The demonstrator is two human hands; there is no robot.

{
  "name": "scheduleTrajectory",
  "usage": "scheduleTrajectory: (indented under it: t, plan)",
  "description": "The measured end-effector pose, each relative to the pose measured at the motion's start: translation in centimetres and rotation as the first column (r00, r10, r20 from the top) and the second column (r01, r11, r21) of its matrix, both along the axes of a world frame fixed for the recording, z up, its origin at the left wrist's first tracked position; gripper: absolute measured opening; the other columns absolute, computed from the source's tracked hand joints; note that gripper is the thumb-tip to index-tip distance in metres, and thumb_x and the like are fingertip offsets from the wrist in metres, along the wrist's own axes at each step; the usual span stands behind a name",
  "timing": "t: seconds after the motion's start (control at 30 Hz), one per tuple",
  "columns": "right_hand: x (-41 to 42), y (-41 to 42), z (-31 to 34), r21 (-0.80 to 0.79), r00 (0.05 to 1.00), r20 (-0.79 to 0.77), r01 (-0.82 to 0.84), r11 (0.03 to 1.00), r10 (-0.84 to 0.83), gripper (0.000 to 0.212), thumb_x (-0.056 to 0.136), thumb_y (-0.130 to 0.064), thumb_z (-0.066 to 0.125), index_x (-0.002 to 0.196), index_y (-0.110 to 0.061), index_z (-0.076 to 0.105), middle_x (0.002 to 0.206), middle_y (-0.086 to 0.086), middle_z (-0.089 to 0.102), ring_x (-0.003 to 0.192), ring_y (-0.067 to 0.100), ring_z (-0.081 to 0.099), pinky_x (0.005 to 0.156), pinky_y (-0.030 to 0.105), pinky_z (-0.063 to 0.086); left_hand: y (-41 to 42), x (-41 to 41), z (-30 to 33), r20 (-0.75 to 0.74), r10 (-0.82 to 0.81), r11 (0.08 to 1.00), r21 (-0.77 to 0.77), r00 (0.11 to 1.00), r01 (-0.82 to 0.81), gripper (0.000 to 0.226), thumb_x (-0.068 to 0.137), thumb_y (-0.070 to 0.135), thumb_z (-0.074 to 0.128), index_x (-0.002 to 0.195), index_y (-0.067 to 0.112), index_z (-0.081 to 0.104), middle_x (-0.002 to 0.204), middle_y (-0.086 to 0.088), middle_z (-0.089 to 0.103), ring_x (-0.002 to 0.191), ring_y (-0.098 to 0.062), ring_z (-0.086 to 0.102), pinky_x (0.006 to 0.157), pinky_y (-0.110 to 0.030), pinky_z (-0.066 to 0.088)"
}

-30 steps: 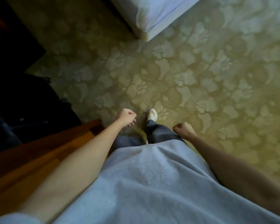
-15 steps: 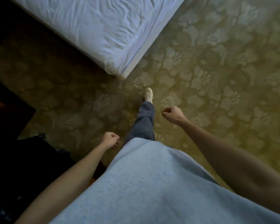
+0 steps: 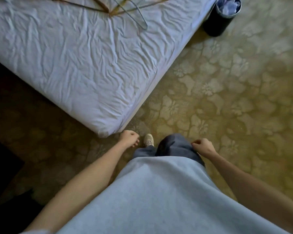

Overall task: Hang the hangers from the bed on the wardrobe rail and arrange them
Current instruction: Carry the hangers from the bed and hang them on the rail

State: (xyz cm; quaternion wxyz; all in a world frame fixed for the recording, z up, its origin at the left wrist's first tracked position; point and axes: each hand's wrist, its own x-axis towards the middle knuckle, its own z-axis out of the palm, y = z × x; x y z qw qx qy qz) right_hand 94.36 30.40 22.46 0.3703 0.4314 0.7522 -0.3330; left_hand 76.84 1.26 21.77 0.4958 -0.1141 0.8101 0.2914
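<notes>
Bed now fills the 11 o'clock field, corner at the person's feet. Hangers, newly visible, lie heaped at 12 o'clock, unreached. Left hand, right hand: loosely curled, empty. Approach nearly complete.

The hangers are piled on the far part of the bed. A bin is set on the floor, just right of the bed. A shoe is placed near the bed's corner.
</notes>
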Motion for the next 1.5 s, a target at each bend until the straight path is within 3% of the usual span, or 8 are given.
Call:
scheduleTrajectory:
  t: [0.2, 0.4, 0.53, 0.63, 0.77, 1.07, 1.2, 1.5]
  plan:
    - [-5.8, 12.2, -2.1, 0.020, 0.989, 0.016, 0.149, 0.989, -0.149, 0.028, 0.090, -0.021, 0.060, 0.092, 0.003, 0.074, 0.088, 0.020, 0.074, 0.077, 0.030, 0.069, 0.073, 0.043, 0.058, 17.3, -13.9, 1.4, -0.062, -0.122, 0.983, 0.133, 0.991, 0.129, 0.017, 0.101, 0.018, 0.055, 0.094, 0.011, 0.069, 0.082, -0.006, 0.072, 0.066, -0.014, 0.065, 0.060, -0.026, 0.054]
    - [-17.9, 24.9, -2.7, 0.013, 0.988, 0.006, 0.153, 0.988, -0.153, 0.022, 0.087, -0.017, 0.060, 0.081, -0.001, 0.075, 0.079, 0.015, 0.074, 0.077, 0.031, 0.069, 0.071, 0.038, 0.056, 26.8, -23.5, -0.4, -0.058, -0.087, 0.996, -0.004, 0.995, 0.086, 0.022, 0.100, 0.019, 0.055, 0.095, 0.005, 0.072, 0.068, -0.001, 0.069, 0.051, -0.008, 0.062, 0.046, -0.018, 0.047]
    - [-29.4, 30.4, -1.0, -0.028, 0.998, -0.047, 0.037, 0.999, -0.038, 0.024, 0.085, -0.012, 0.057, 0.062, -0.007, 0.057, 0.061, 0.006, 0.057, 0.063, 0.025, 0.053, 0.057, 0.031, 0.040, 28.3, -26.9, 0.3, 0.000, -0.001, 0.990, -0.143, 1.000, 0.001, 0.025, 0.095, 0.017, 0.058, 0.078, 0.005, 0.072, 0.062, -0.001, 0.066, 0.049, -0.010, 0.060, 0.048, -0.021, 0.046]
    - [-38.2, 32.9, -0.3, -0.078, 0.991, -0.123, -0.060, 0.995, 0.050, 0.022, 0.085, -0.015, 0.056, 0.080, 0.002, 0.070, 0.069, 0.010, 0.067, 0.065, 0.029, 0.063, 0.060, 0.036, 0.052, 27.6, -28.9, 0.0, 0.014, 0.053, 0.970, -0.236, 0.998, -0.049, 0.030, 0.086, 0.026, 0.064, 0.059, 0.013, 0.065, 0.068, -0.009, 0.067, 0.065, -0.023, 0.059, 0.062, -0.028, 0.044]
    - [-48.4, 33.4, 1.4, -0.104, 0.961, -0.240, -0.163, 0.981, 0.134, 0.026, 0.090, -0.013, 0.056, 0.100, 0.002, 0.075, 0.095, 0.019, 0.075, 0.083, 0.032, 0.070, 0.075, 0.042, 0.058, 25.5, -30.3, -2.3, 0.074, 0.219, 0.951, -0.240, 0.973, -0.196, 0.028, 0.087, 0.025, 0.060, 0.067, 0.009, 0.072, 0.068, -0.010, 0.073, 0.065, -0.031, 0.069, 0.065, -0.038, 0.056]
    - [-64.6, 34.8, -1.1, -0.066, 0.914, -0.166, -0.385, 0.921, 0.370, 0.026, 0.087, -0.016, 0.056, 0.098, 0.000, 0.073, 0.094, 0.016, 0.074, 0.089, 0.035, 0.069, 0.076, 0.045, 0.057, 30.5, -40.7, -4.0, 0.114, 0.454, 0.885, -0.173, 0.884, -0.432, 0.027, 0.094, 0.014, 0.058, 0.074, 0.003, 0.071, 0.070, -0.013, 0.072, 0.058, -0.024, 0.066, 0.056, -0.035, 0.056]
    - [-71.4, 34.3, -1.8, -0.062, 0.874, -0.142, -0.477, 0.877, 0.466, 0.017, 0.091, -0.019, 0.061, 0.100, -0.016, 0.076, 0.088, -0.002, 0.070, 0.082, 0.017, 0.066, 0.071, 0.029, 0.051, 34.0, -49.2, -4.6, 0.054, 0.503, 0.863, -0.092, 0.863, -0.497, 0.022, 0.097, 0.018, 0.053, 0.088, 0.008, 0.070, 0.078, -0.009, 0.073, 0.065, -0.020, 0.068, 0.063, -0.032, 0.058]
    - [-89.1, 29.4, -9.9, -0.043, 0.802, -0.236, -0.573, 0.819, 0.549, 0.022, 0.091, -0.023, 0.062, 0.109, -0.017, 0.072, 0.093, -0.004, 0.066, 0.095, 0.020, 0.066, 0.082, 0.034, 0.053, 38.8, -68.0, -11.0, -0.220, 0.588, 0.776, -0.117, 0.778, -0.620, 0.020, 0.086, 0.021, 0.059, 0.102, 0.019, 0.072, 0.104, -0.006, 0.073, 0.098, -0.031, 0.067, 0.083, -0.036, 0.057]
